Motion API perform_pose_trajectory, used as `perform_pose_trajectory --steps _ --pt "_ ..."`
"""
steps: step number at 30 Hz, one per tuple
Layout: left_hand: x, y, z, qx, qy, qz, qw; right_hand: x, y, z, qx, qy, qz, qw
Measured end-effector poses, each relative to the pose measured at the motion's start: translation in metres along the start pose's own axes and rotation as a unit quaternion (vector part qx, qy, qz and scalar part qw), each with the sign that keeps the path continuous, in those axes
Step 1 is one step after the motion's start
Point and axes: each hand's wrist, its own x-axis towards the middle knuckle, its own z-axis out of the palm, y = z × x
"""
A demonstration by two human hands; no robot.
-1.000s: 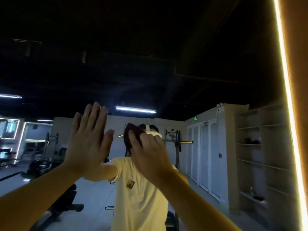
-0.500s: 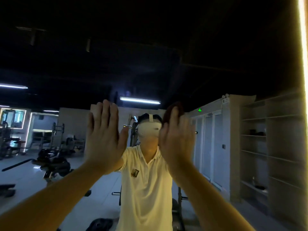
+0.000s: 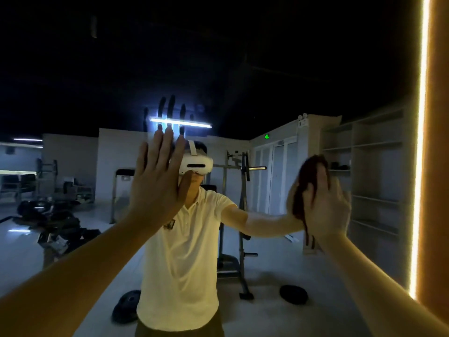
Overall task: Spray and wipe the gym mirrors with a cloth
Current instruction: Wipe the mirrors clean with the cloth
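Stands facing a gym mirror [image 3: 267, 69], both arms raised to it. Holds the left hand [image 3: 158, 181] flat against the glass, left of centre, fingers straight and close together, thumb out to the right, nothing in it. Presses a dark reddish-brown cloth [image 3: 307, 181] to the glass with the right hand [image 3: 325, 205], well apart to the right, fingers straight and pointing up; cannot tell whether the thumb hooks the cloth. Cloth bunched under the palm, spilling past the fingertips above and along the hand's left side, a strip hanging down by the wrist.

Just above the left fingertips, a smeared handprint [image 3: 170, 110] on the glass, lying across the reflected ceiling light tube [image 3: 194, 124].

At the far right, the mirror's edge marked by a glowing vertical LED strip [image 3: 421, 142], an orange wall panel [image 3: 437, 166] beyond it. Between the right hand and that strip, a band of uncovered glass; between the two hands, a wider stretch; above both, broad dark glass up to the top of the view.

In the reflection: a person in a pale polo shirt [image 3: 184, 263] and white headset [image 3: 196, 164], a barbell rack [image 3: 243, 190] behind, shelving [image 3: 374, 166] at right, and weight plates [image 3: 292, 294] on the floor.
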Motion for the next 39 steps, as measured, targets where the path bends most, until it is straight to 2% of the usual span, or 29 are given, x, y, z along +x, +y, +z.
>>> perform_pose_trajectory --steps 3,5,7,10,12,15,17,19,21,22,24,26,29,31,33,36,37,39 --pt "-0.026 0.012 0.001 -0.007 0.005 -0.026 1.000 -0.012 -0.014 0.006 0.031 -0.020 0.107 0.994" --pt "-0.047 0.023 0.000 -0.006 0.015 -0.015 1.000 -0.022 -0.052 0.013 0.063 -0.008 0.120 0.991" --pt "-0.064 0.029 -0.002 -0.007 0.030 -0.002 1.000 -0.044 -0.096 0.021 0.087 -0.027 0.059 0.994" --pt "-0.082 0.028 -0.001 -0.005 0.047 -0.006 0.999 -0.096 -0.162 0.023 0.136 -0.063 -0.102 0.983" --pt "-0.095 0.021 0.003 0.013 0.038 0.007 0.999 -0.130 -0.178 0.026 0.129 -0.065 -0.214 0.966" --pt "-0.105 0.011 0.006 0.024 0.014 0.019 0.999 -0.136 -0.140 0.028 0.092 -0.027 -0.305 0.947" --pt "-0.104 0.010 0.007 0.025 0.008 0.014 1.000 -0.121 -0.091 0.023 0.032 -0.013 -0.307 0.951" --pt "-0.104 0.011 0.008 0.027 0.003 0.014 1.000 -0.104 -0.035 0.019 -0.008 -0.017 -0.226 0.974" --pt "-0.104 0.012 0.008 0.023 0.000 0.006 1.000 -0.091 0.003 0.017 0.009 -0.019 -0.054 0.998" --pt "-0.105 0.012 0.008 0.018 0.000 0.003 1.000 -0.088 0.011 0.017 0.020 -0.013 0.037 0.999" --pt "-0.105 0.013 0.008 0.012 0.005 0.002 1.000 -0.087 -0.004 0.020 0.040 -0.003 0.165 0.985" --pt "-0.105 0.014 0.010 0.008 0.009 0.000 1.000 -0.093 -0.043 0.020 0.071 -0.003 0.207 0.976" --pt "-0.106 0.014 0.011 0.005 0.007 0.001 1.000 -0.128 -0.114 0.018 0.129 -0.026 0.137 0.982" --pt "-0.107 0.014 0.011 0.002 0.003 0.004 1.000 -0.160 -0.156 0.016 0.134 -0.063 0.036 0.988" --pt "-0.106 0.013 0.010 -0.002 0.002 0.008 1.000 -0.184 -0.168 0.017 0.119 -0.085 -0.096 0.985" --pt "-0.106 0.012 0.010 0.005 0.003 0.009 1.000 -0.178 -0.122 0.014 0.065 -0.104 -0.228 0.966" --pt "-0.106 0.012 0.010 0.007 0.003 0.008 1.000 -0.172 -0.097 0.011 0.038 -0.102 -0.235 0.966" --pt "-0.107 0.012 0.010 0.007 0.004 0.009 1.000 -0.156 -0.043 0.005 -0.004 -0.096 -0.178 0.979"
